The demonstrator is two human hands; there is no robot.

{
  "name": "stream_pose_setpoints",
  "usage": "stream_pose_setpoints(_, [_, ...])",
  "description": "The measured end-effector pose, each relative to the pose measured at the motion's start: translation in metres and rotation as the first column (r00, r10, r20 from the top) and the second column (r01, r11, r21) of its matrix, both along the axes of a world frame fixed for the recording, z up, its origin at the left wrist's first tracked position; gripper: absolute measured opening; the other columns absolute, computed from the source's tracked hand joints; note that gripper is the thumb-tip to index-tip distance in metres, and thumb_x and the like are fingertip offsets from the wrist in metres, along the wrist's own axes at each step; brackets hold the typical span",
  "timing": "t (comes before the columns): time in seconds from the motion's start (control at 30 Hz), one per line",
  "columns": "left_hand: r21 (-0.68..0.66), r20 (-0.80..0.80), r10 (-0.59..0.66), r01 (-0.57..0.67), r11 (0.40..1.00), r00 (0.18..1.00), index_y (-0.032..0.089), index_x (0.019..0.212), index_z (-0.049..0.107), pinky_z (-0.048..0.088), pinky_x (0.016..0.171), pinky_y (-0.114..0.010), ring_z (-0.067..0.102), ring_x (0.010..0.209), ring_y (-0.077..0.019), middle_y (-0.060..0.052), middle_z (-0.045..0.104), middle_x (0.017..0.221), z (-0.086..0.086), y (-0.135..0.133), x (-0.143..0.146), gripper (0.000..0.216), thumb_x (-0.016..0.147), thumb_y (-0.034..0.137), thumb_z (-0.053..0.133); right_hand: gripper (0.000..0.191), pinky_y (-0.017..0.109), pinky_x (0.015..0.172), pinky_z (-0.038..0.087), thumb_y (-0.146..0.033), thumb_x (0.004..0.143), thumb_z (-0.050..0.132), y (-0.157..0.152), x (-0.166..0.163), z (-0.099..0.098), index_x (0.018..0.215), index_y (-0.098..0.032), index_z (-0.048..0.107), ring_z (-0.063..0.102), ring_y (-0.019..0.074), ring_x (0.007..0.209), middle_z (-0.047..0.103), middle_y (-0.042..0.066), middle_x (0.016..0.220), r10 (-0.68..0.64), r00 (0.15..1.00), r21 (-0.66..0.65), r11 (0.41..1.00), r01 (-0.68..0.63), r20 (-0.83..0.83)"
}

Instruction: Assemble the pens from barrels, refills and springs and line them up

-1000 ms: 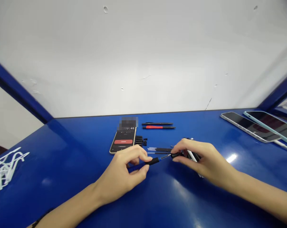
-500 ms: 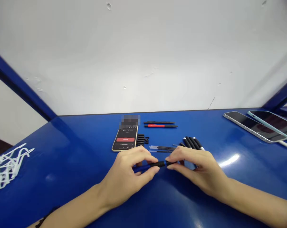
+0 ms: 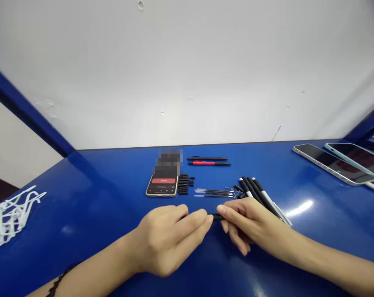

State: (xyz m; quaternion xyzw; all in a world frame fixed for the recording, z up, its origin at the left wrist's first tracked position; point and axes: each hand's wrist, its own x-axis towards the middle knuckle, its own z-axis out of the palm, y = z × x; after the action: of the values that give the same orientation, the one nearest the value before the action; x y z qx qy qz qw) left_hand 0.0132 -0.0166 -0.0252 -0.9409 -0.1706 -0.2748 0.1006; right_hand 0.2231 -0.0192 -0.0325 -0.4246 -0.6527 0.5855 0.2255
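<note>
Between my two hands a pen [image 3: 217, 217] lies level above the blue table, only a short black stretch of it showing. My left hand [image 3: 171, 239] is closed around its left part, which the fingers hide. At the other end my right hand [image 3: 252, 222] pinches the pen between thumb and fingertips, its lower fingers curled below. Just behind the hands are several thin ink refills [image 3: 213, 192] with small springs [image 3: 232, 189]. Several black and white pen barrels [image 3: 256, 189] lie beside and partly behind my right hand.
A lit phone [image 3: 162, 185] lies behind my left hand, with small black pen parts [image 3: 183, 183] beside it. Farther back are a black pen [image 3: 207, 158] and a red-and-black pen [image 3: 204, 163]. White plastic pieces [image 3: 10, 216] lie left; two phones [image 3: 332, 164] [image 3: 360, 159] lie right.
My left hand has rolled over and closed further round the pen, hiding its blue part. My right hand has turned, its lower fingers now hanging down, and more barrels show behind it.
</note>
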Motion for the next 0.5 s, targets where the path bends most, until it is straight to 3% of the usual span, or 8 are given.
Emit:
stream_pose_setpoints(0.07, [-0.021, 0.019, 0.018, -0.018, 1.000, 1.000, 0.021, 0.109, 0.056, 0.045, 0.054, -0.024, 0.059, 0.062, -0.0144, -0.006, 0.067, 0.088, 0.000, 0.001, 0.002, 0.031, 0.084, 0.012, 0.040, 0.045, 0.020, 0.041, 0.039, -0.049, 0.088, 0.028, 0.000, 0.001, 0.002, 0.060, -0.019, 0.046, 0.041, 0.0094, 0.034, 0.044, -0.006, 0.037, 0.019, 0.999, 0.030, 0.999, -0.021, 0.049])
stream_pose_setpoints(0.13, [-0.162, 0.080, 0.099, -0.085, 0.983, 0.992, 0.021, 0.098, 0.061, 0.046, 0.058, -0.021, 0.059, 0.065, -0.0118, -0.004, 0.065, 0.086, 0.001, 0.002, 0.006, 0.023, 0.083, 0.013, 0.046, 0.043, 0.023, 0.050, 0.043, -0.043, 0.090, 0.026, 0.002, 0.004, 0.003, 0.064, -0.019, 0.050, 0.051, 0.0121, 0.046, 0.054, -0.001, 0.050, 0.022, 0.986, 0.277, 0.958, -0.068, 0.166])
stream_pose_setpoints(0.17, [-0.278, 0.120, 0.159, -0.121, 0.953, 0.980, 0.020, 0.092, 0.063, 0.046, 0.060, -0.019, 0.059, 0.066, -0.0105, -0.003, 0.064, 0.084, 0.003, 0.002, 0.010, 0.018, 0.081, 0.013, 0.050, 0.039, 0.025, 0.056, 0.045, -0.039, 0.091, 0.027, 0.002, 0.006, 0.003, 0.071, -0.018, 0.054, 0.055, 0.0145, 0.057, 0.059, 0.003, 0.061, 0.009, 0.970, 0.452, 0.884, -0.121, 0.241])
stream_pose_setpoints(0.23, [-0.522, 0.178, 0.282, -0.153, 0.839, 0.943, 0.019, 0.081, 0.065, 0.046, 0.062, -0.016, 0.058, 0.067, -0.0089, -0.001, 0.062, 0.080, 0.006, 0.003, 0.016, 0.009, 0.076, 0.014, 0.058, 0.029, 0.029, 0.065, 0.044, -0.032, 0.091, 0.031, 0.005, 0.009, 0.002, 0.089, -0.017, 0.056, 0.056, 0.0188, 0.072, 0.061, 0.008, 0.081, -0.044, 0.925, 0.727, 0.633, -0.266, 0.376])
stream_pose_setpoints(0.3, [-0.695, 0.179, 0.367, -0.147, 0.704, 0.913, 0.019, 0.075, 0.065, 0.046, 0.061, -0.016, 0.058, 0.066, -0.0089, 0.001, 0.061, 0.077, 0.009, 0.002, 0.022, 0.005, 0.073, 0.016, 0.062, 0.027, 0.030, 0.062, 0.043, -0.026, 0.092, 0.029, 0.006, 0.012, 0.000, 0.096, -0.015, 0.053, 0.053, 0.0195, 0.071, 0.059, 0.009, 0.081, -0.070, 0.881, 0.804, 0.448, -0.392, 0.469])
stream_pose_setpoints(0.33, [-0.744, 0.165, 0.391, -0.147, 0.652, 0.905, 0.019, 0.075, 0.065, 0.046, 0.059, -0.016, 0.058, 0.066, -0.0093, 0.001, 0.061, 0.077, 0.010, 0.001, 0.023, 0.004, 0.073, 0.017, 0.062, 0.028, 0.029, 0.060, 0.042, -0.023, 0.092, 0.026, 0.007, 0.013, -0.001, 0.093, -0.015, 0.053, 0.052, 0.0187, 0.068, 0.058, 0.008, 0.077, -0.070, 0.869, 0.806, 0.416, -0.421, 0.491])
stream_pose_setpoints(0.4, [-0.760, 0.148, 0.400, -0.154, 0.631, 0.904, 0.019, 0.076, 0.065, 0.047, 0.058, -0.017, 0.058, 0.066, -0.0101, 0.000, 0.062, 0.077, 0.010, -0.001, 0.023, 0.005, 0.074, 0.018, 0.061, 0.027, 0.027, 0.057, 0.040, -0.022, 0.093, 0.026, 0.006, 0.012, -0.001, 0.088, -0.016, 0.051, 0.051, 0.0169, 0.063, 0.056, 0.006, 0.073, -0.045, 0.869, 0.776, 0.475, -0.415, 0.492])
stream_pose_setpoints(0.5, [-0.532, 0.143, 0.255, -0.143, 0.835, 0.956, 0.017, 0.086, 0.065, 0.047, 0.061, -0.018, 0.060, 0.068, -0.0117, -0.004, 0.064, 0.083, 0.006, -0.004, 0.016, 0.014, 0.079, 0.013, 0.054, 0.027, 0.024, 0.052, 0.037, -0.025, 0.093, 0.026, 0.003, 0.008, 0.003, 0.078, -0.019, 0.047, 0.048, 0.0132, 0.054, 0.052, 0.001, 0.064, 0.025, 0.917, 0.604, 0.745, -0.283, 0.399])
